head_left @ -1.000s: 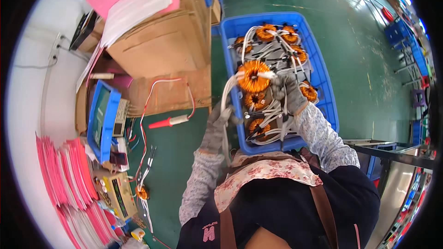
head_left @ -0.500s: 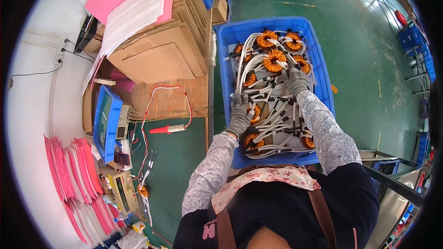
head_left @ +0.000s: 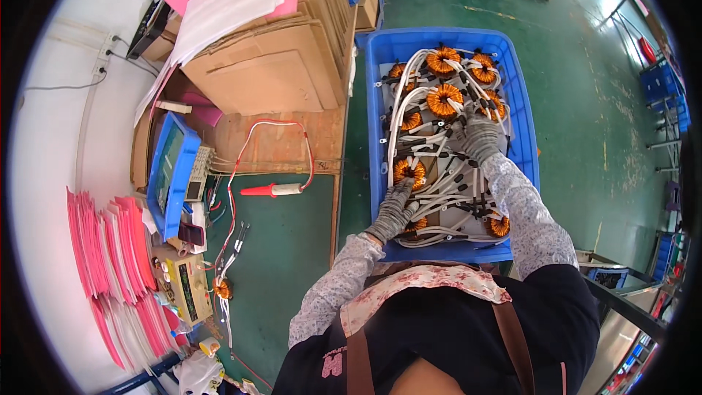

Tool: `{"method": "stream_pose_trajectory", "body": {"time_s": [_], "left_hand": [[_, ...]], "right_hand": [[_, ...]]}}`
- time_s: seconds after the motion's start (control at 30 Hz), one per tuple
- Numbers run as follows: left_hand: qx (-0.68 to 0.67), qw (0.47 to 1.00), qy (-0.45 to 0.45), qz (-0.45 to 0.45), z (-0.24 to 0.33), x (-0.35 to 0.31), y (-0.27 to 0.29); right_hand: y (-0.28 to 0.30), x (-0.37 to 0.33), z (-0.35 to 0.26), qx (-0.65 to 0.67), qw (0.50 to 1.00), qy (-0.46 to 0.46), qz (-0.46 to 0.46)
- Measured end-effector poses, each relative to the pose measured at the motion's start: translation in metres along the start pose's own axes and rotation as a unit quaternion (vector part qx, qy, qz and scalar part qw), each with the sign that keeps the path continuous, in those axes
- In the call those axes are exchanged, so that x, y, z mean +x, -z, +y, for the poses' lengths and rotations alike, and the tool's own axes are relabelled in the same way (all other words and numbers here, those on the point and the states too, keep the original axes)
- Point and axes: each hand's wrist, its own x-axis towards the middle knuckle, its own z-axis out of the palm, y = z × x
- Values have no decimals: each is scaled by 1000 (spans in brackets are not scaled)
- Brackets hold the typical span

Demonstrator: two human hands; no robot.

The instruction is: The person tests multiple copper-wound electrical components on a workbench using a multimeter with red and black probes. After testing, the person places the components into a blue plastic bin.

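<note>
Both my hands wear grey striped gloves and reach into a blue plastic crate (head_left: 378, 121) holding several copper-wound ring coils with white leads. My left hand (head_left: 395, 212) is at the crate's near left, fingers stretched onto the lower edge of a coil (head_left: 409, 171) and nearby leads. Farther right, my right hand (head_left: 479, 137) lies over the white leads (head_left: 439, 148), fingers apart, just below a coil (head_left: 492, 105) at the right wall. Its fingertips are partly lost among leads and black sleeves. Another coil (head_left: 444, 101) lies up and left of it.
Left of the crate stands a workbench (head_left: 285, 234) with a red-and-white probe (head_left: 270, 190), a lone coil (head_left: 222, 289) and a bench instrument (head_left: 190, 289). Stacked cardboard (head_left: 270, 73) rises at its far end. Pink and white sheets (head_left: 117, 249) stand along the wall.
My left hand has drawn back toward the near side, uncovering the coil it partly covered. My right hand has shifted slightly nearer and left within the crate. The whole view has shifted a little.
</note>
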Motion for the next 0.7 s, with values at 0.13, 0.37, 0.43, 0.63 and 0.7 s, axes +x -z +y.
{"method": "stream_pose_trajectory", "body": {"time_s": [0.13, 0.37, 0.43, 0.63, 0.7], "left_hand": [[-180, 982, -33, 42, -4, -30, 24], [-284, 954, -25, 93, -3, -119, 98], [-322, 934, 4, 153, -16, -163, 127], [-69, 889, 238, 386, -190, -343, 142], [153, 831, 361, 395, -264, -422, 136]], "right_hand": [[42, 10, -16, 74, 985, 28, 155], [7, -1, -7, 286, 954, 67, 65], [8, 2, 4, 202, 974, 77, 71], [-41, -7, -48, 291, 952, -55, 76], [-31, -31, -121, 345, 937, 13, 60]]}}
